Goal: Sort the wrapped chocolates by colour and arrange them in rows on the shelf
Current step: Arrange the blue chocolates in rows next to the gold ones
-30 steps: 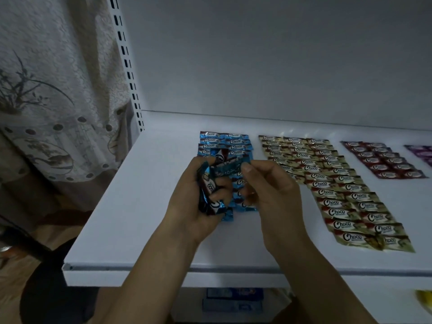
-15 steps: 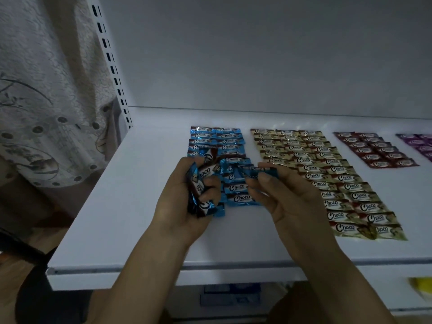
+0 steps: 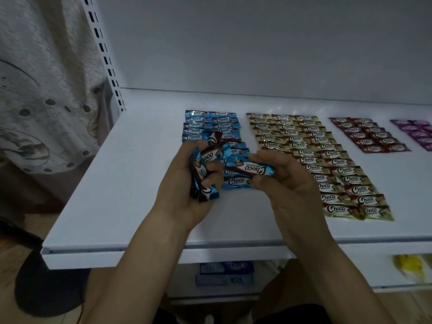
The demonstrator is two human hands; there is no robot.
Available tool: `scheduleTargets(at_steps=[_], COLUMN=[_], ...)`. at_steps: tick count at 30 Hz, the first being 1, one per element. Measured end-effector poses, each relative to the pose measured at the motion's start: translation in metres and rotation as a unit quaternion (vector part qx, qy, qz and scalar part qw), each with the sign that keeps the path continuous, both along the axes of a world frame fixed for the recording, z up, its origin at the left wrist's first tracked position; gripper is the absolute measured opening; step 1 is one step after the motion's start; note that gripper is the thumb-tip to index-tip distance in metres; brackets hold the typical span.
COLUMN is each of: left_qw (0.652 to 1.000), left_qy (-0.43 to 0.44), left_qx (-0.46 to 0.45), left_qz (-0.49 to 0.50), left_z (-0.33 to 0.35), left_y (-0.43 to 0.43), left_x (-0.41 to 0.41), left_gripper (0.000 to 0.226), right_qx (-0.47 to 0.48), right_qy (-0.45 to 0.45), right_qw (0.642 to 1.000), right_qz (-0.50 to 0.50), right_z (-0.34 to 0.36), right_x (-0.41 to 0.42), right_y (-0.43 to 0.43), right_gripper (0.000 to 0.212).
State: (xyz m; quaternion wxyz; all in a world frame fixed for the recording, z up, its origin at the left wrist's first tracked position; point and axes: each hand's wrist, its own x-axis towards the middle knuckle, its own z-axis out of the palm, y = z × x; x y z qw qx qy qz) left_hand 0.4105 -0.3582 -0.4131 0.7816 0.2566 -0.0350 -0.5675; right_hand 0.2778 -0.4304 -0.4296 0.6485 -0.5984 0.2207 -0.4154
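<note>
- A white shelf (image 3: 117,206) fills the middle of the view, with a plain grey back panel behind it and a white slotted upright (image 3: 106,57) at its left rear corner.
- A pale patterned curtain (image 3: 42,90) hangs to the left of the shelf.
- Gold-wrapped chocolates (image 3: 311,155) lie flat on the shelf in three long columns, running from the back almost to the front edge, right of centre.
- Blue-wrapped chocolates (image 3: 210,123) lie in two columns left of the gold ones, partly hidden behind the hands.
- Dark red chocolates (image 3: 367,134) lie in two short columns further right, towards the back.
- Purple chocolates (image 3: 416,132) lie at the far right, cut off by the frame edge.
- The left hand (image 3: 184,190) hovers over the near end of the blue columns, its fingers curled around a loose bunch of blue chocolates (image 3: 203,169).
- The right hand (image 3: 287,183), palm up, is just beside the left; its thumb and fingertips pinch a single blue chocolate (image 3: 250,169), held level with the "Choco" lettering upside down, above the blue columns.
- Below the shelf, blurred blue boxes (image 3: 225,272) sit on a lower level, with a yellow item (image 3: 409,265) to the right, too blurred to identify.
</note>
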Motion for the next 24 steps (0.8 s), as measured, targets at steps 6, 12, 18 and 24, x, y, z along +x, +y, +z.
scheduleTargets(at_steps=[6,12,18,24], left_qw=[1.000,0.999,0.999,0.999], left_qy=[-0.001,-0.005,0.004,0.009], left_qx=[0.006,0.034,0.029,0.035], left_qz=[0.020,0.036,0.035,0.038], left_z=[0.000,0.000,0.003,0.001], left_y=[0.006,0.013,0.013,0.015], left_x=[0.004,0.003,0.001,0.001], left_gripper=[0.034,0.026,0.024,0.031], right_qx=[-0.073,-0.092,-0.216,-0.418], right_qy=[0.122,0.162,0.236,0.353], right_qw=[0.990,0.982,0.947,0.837], right_qz=[-0.015,-0.023,0.015,-0.002], right_z=[-0.001,-0.008,0.001,-0.020], right_x=[-0.014,-0.018,-0.012,-0.010], right_y=[-0.004,-0.008,-0.016,-0.024], right_gripper=[0.031,0.027,0.026,0.032])
